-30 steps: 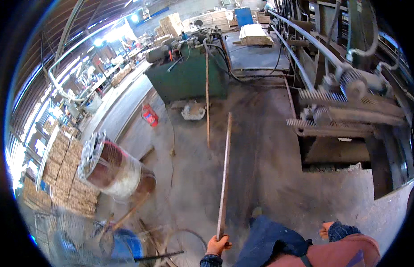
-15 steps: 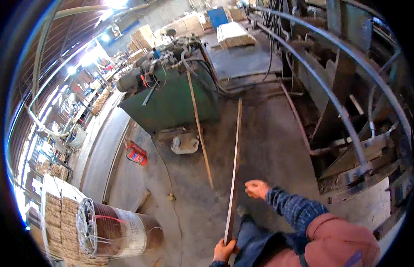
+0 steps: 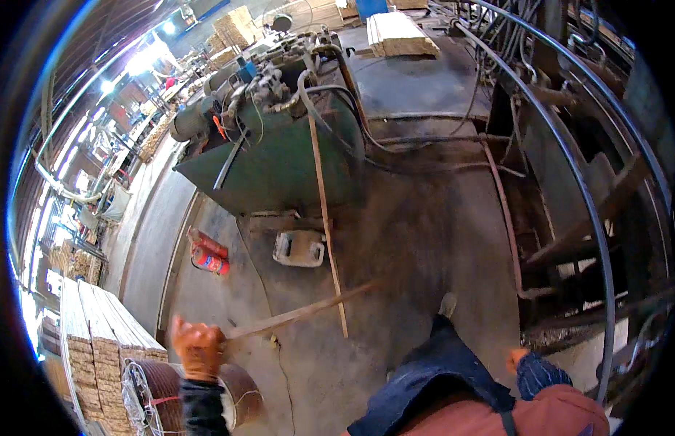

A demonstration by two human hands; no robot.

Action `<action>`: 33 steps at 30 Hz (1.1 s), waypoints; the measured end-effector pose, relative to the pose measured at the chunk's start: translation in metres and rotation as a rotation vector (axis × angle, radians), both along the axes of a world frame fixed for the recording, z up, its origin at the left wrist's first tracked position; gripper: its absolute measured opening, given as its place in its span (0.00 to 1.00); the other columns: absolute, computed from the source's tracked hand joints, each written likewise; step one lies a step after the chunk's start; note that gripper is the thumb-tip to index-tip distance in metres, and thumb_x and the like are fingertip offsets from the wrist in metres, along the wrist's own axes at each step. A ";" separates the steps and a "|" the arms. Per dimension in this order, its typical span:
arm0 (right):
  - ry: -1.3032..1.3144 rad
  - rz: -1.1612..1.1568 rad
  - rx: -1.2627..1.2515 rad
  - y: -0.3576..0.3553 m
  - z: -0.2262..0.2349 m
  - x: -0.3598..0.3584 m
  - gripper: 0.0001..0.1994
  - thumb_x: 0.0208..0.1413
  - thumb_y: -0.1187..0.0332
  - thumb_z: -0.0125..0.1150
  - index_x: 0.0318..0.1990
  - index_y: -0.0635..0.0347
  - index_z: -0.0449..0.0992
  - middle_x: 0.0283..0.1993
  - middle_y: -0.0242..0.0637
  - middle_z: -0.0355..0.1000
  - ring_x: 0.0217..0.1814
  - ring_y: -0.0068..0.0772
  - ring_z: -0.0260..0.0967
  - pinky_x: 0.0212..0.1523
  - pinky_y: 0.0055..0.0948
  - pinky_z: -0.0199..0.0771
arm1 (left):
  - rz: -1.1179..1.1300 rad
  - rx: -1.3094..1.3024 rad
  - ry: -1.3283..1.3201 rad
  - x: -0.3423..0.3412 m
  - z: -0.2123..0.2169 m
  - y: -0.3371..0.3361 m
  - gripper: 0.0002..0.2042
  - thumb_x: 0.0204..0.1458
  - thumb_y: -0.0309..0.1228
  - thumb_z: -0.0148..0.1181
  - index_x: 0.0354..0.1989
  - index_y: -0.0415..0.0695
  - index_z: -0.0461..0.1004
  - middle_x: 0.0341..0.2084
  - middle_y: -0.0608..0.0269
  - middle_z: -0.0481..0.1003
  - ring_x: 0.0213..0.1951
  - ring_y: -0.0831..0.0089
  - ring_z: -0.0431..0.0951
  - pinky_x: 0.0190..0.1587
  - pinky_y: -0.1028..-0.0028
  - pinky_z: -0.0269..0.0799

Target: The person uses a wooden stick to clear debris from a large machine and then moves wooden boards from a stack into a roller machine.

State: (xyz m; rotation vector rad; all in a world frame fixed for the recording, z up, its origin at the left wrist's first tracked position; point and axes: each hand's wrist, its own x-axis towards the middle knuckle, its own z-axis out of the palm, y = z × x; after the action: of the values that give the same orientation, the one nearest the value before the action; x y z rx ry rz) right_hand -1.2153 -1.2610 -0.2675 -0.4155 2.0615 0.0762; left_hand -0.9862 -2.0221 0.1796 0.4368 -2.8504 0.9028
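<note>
My left hand [image 3: 198, 350] is raised at the lower left, above a brown drum, its fingers wrapped round one end of a long thin wooden strip [image 3: 301, 314]. The strip runs off to the right, smeared by motion at its far end, and crosses in front of the lower part of a thin pole. At the lower right my right hand [image 3: 517, 360] hangs low beside my leg, apart from the strip. It looks small and blurred, and its fingers cannot be made out.
A green machine tank [image 3: 294, 171] stands ahead, with a wooden pole [image 3: 321, 192] leaning on it. Before it lie a dirty plastic jug [image 3: 299, 248] and red fire extinguishers [image 3: 209, 253]. Stacked boards [image 3: 108, 327] and a brown drum [image 3: 239, 389] are lower left. Metal pipes [image 3: 570, 156] line the right.
My left hand has swung up and to the left with the strip, which has turned from nearly upright to slanting across. My right hand has dropped lower and to the right. The view has shifted.
</note>
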 end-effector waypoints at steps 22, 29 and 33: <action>-0.043 -1.190 -0.853 -0.284 0.091 -0.679 0.17 0.64 0.58 0.61 0.55 0.54 0.74 0.41 0.36 0.78 0.35 0.27 0.74 0.32 0.26 0.74 | 0.352 0.303 -0.893 -0.653 -0.150 -0.220 0.09 0.47 0.35 0.65 0.36 0.51 0.85 0.33 0.57 0.83 0.42 0.60 0.83 0.42 0.57 0.73; -0.349 -1.375 -0.818 -0.260 0.072 -0.723 0.15 0.65 0.56 0.59 0.51 0.53 0.73 0.33 0.33 0.72 0.27 0.30 0.68 0.22 0.30 0.67 | 0.619 1.359 -0.327 -0.737 -0.154 -0.322 0.17 0.43 0.28 0.69 0.45 0.43 0.81 0.36 0.56 0.82 0.34 0.69 0.83 0.41 0.68 0.78; -0.213 -1.501 -0.528 -0.285 0.083 -0.752 0.13 0.66 0.57 0.57 0.49 0.54 0.71 0.32 0.33 0.70 0.24 0.27 0.64 0.19 0.29 0.61 | 0.577 1.474 0.645 -0.716 -0.246 -0.387 0.15 0.48 0.29 0.67 0.46 0.44 0.80 0.43 0.57 0.82 0.40 0.73 0.82 0.42 0.70 0.77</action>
State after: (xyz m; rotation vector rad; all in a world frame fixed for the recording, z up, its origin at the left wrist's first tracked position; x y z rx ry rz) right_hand -1.9677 -1.5456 -0.1843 0.8394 1.6814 -1.3351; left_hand -1.7018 -2.4087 -0.0664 1.3262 -2.1941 -1.2809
